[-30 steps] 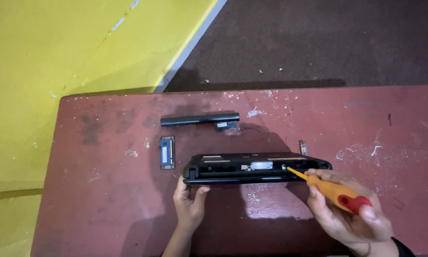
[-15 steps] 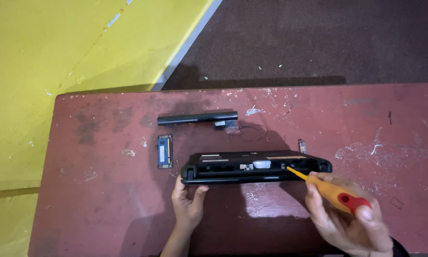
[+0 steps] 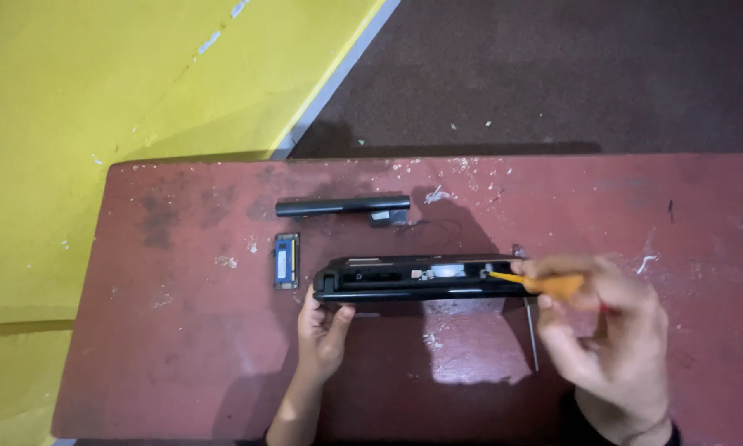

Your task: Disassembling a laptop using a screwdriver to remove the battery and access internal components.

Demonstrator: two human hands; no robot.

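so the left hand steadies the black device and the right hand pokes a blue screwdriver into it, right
Not quite: the screwdriver has an orange handle, not blue, as the head view shows. The left hand does steady the black device while the right hand works the tip into it.

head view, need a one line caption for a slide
Left hand steadies a black device on edge on a worn red table while the right hand works an orange-handled screwdriver into it.

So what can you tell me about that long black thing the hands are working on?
It is a black laptop stood on its edge on the worn red table, looking like plastic. Its long, narrow side faces up, with an open slot showing small metal parts. The left hand steadies its left end, and the right hand pokes an orange-handled screwdriver into its right end.
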